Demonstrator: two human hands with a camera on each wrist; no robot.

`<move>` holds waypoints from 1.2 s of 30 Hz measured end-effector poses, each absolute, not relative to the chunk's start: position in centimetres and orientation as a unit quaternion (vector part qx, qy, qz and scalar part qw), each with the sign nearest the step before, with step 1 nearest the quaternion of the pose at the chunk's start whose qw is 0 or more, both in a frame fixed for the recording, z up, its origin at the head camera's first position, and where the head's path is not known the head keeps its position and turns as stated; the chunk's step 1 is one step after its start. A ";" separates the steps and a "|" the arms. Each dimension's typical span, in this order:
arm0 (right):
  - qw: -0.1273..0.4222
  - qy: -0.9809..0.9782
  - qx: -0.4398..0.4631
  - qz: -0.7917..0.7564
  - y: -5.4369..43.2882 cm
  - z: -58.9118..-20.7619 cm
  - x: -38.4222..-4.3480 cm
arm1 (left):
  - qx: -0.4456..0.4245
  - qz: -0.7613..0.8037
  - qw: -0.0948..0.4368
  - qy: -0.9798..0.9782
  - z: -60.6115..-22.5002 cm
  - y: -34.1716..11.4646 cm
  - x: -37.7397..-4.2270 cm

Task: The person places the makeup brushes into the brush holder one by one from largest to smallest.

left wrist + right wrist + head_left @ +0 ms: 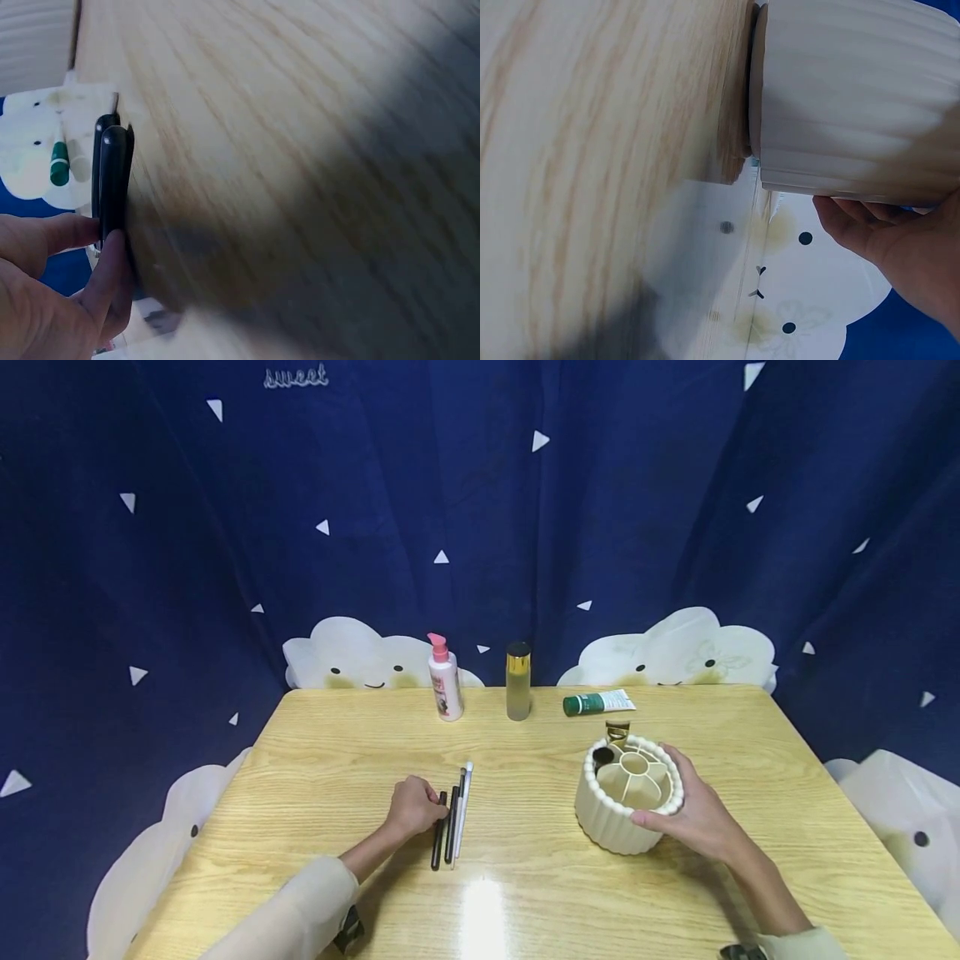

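My left hand [415, 807] is at a row of thin sticks on the table, its thumb and fingers pinching the leftmost black pen [438, 843]. A second black pen [452, 827] and slim light-handled brushes [463, 814] lie right beside it. In the left wrist view the pinched pen [114, 176] overlaps the other. My right hand [693, 814] grips a cream fluted round organizer [617, 827] by its right side, thumb at the front. A gold-coloured item [618, 732] and a dark round-topped item [602, 757] stand in its left and rear compartments.
Along the back of the table [360, 727] stand a white pump bottle with a pink top [446, 685] and a gold-and-black-capped bottle [517, 685]. A green-and-white tube [600, 702] lies to their right. A dark blue curtain [480, 485] hangs behind.
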State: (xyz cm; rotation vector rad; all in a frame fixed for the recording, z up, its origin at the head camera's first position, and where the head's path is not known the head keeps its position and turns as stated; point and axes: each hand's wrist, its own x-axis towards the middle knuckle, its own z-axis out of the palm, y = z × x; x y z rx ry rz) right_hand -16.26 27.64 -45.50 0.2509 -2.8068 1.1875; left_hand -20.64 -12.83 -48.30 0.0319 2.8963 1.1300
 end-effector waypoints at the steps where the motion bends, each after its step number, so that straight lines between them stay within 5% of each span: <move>1: 0.042 -0.916 0.083 0.389 27.6 -45.5 -16.2 | 0.011 0.356 0.012 0.934 -48.3 -12.8 -20.6; 36: 0.043 -0.915 0.085 0.392 27.6 -45.5 -16.2 | 0.026 0.530 -0.011 0.847 -43.1 -9.5 -22.8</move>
